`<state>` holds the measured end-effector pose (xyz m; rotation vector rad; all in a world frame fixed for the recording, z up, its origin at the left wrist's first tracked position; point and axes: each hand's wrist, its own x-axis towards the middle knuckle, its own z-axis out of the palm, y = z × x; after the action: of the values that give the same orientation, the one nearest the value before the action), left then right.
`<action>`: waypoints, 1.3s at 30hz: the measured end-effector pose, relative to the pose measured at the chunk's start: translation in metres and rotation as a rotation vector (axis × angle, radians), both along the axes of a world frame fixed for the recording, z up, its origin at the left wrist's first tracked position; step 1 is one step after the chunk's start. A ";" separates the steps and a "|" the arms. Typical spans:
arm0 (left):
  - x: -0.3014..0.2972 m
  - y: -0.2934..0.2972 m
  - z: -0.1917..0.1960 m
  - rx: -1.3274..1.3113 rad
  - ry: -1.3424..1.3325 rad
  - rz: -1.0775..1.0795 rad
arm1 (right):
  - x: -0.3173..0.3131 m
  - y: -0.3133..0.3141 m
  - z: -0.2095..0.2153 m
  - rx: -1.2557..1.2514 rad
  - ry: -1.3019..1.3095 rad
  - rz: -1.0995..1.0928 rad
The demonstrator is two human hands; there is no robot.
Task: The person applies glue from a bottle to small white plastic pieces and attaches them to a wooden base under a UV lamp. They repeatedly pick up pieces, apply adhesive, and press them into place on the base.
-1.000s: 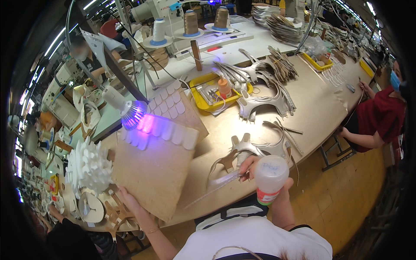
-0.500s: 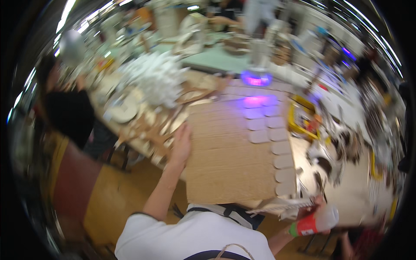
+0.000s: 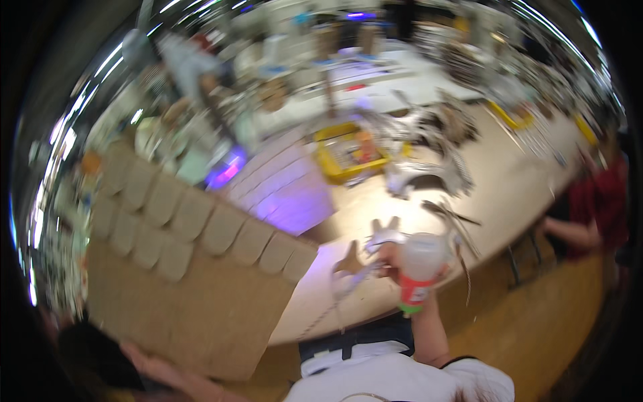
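A large brown cardboard sheet [image 3: 167,308] slants across the left side, bearing rows of small beige round-ended pieces [image 3: 188,213] along its far edge. At its near left edge my left hand [image 3: 144,362] grips the sheet, with the fingers partly hidden. Over the table's near edge, my right hand [image 3: 390,260] is closed around a translucent squeeze bottle [image 3: 424,258] with a red label and a green cap pointing down toward me. Pale strap-like pieces [image 3: 355,278] hang or lie beside that hand; blur hides whether it also holds them.
A yellow basket [image 3: 335,175] of small items stands on the pale table [image 3: 502,194]. Beside it are pale cut pieces [image 3: 418,175]. Another board with pieces [image 3: 288,181] lies under a violet-glowing lamp [image 3: 226,167]. A person in red [image 3: 599,201] sits at the right.
My view has turned to the right. The cardboard sheet has swung from the middle to the left with my left hand, and the bottle now appears over the table's near edge.
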<state>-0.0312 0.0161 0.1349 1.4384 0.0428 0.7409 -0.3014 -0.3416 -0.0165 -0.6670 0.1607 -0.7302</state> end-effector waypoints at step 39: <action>-0.333 -0.654 -0.137 0.906 0.063 -1.875 | 0.056 0.004 -0.083 0.613 -0.843 0.202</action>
<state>-0.3645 -0.6377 -0.0024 1.5632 -1.5347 -0.9739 -0.2452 -0.3379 -0.0999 0.2345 -0.4420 -0.6661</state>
